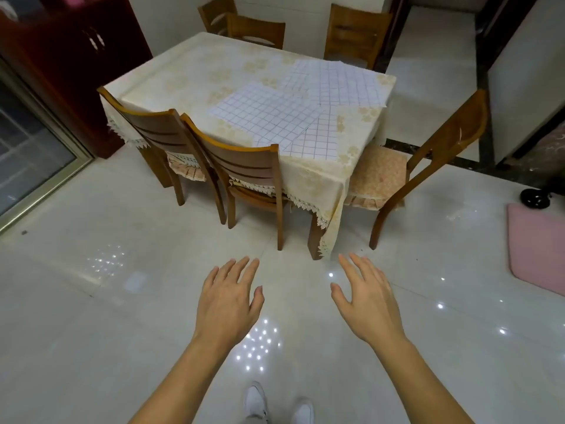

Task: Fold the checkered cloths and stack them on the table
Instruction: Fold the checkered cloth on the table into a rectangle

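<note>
**Cloths lie unfolded on the table, both hands bare and apart from them**

How many checkered cloths (305,108) there are is hard to count: they overlap, and their edges blur into one another on the right half of the table (183,75). One corner hangs slightly over the near edge. The cabinet (70,56) at top left and the pink mat (541,249) at right are cut off by the frame. Only the toes of two white shoes (275,405) show at the bottom.

The left hand (227,301) is spread flat, fingers straight, holding nothing. The right hand (367,301) is likewise spread and empty. Both hover over the tiled floor (91,316), well apart from the table, with two chairs (214,160) between.
</note>
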The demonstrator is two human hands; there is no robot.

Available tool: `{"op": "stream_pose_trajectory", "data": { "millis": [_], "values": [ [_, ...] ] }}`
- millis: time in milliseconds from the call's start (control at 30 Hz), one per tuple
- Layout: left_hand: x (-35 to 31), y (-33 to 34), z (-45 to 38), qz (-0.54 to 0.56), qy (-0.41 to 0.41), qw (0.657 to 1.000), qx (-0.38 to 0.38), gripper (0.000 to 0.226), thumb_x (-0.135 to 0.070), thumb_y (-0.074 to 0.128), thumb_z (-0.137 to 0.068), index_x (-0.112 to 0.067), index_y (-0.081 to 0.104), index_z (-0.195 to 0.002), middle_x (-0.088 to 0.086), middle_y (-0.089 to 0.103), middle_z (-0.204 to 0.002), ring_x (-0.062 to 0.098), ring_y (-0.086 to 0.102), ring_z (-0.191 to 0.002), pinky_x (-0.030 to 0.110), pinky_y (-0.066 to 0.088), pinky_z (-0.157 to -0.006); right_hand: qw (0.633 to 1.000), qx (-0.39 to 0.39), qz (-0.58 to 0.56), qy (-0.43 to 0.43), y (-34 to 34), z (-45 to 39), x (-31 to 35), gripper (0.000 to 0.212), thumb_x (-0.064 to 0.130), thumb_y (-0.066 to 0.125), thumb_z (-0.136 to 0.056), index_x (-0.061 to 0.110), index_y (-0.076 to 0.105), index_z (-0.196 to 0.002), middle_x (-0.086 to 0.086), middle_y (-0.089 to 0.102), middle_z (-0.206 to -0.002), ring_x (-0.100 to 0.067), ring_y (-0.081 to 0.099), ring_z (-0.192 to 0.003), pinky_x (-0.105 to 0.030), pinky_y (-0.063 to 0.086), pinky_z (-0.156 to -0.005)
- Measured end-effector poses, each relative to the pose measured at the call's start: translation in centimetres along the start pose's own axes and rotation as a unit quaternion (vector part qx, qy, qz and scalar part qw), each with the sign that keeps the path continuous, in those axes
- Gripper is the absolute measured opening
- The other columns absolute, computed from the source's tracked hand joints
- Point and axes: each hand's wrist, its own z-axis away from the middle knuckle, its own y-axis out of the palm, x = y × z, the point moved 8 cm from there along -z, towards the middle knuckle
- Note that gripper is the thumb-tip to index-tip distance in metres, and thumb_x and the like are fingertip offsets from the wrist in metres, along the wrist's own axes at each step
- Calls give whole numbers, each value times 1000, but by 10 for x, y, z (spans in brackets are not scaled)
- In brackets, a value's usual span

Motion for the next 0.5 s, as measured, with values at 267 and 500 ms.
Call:
{"op": "stream_pose_trajectory", "data": {
  "millis": [267, 500],
  "values": [
    [16, 0, -37, 8, -5, 1000, -16, 58, -48, 32, -93, -20, 61, -135, 4, 66, -131, 25, 63, -120, 45, 45, -104, 1000, -11, 7, -12, 8, -45, 12, 61, 52, 41, -98, 29, 34, -154, 1, 35, -160, -21, 25, -150, -33, 10, -118],
    [50, 9, -114, 21, 7, 1000, 2, 58, -48, 32, -93, -19, 61, -134, 3, 66, -130, 24, 63, -119, 45, 47, -103, 1000, -18, -2, 3, 13, -119, 38, 60, 50, 47, -100, 30, 33, -154, 2, 34, -161, -20, 25, -150, -36, 15, -121]
  ]
}}
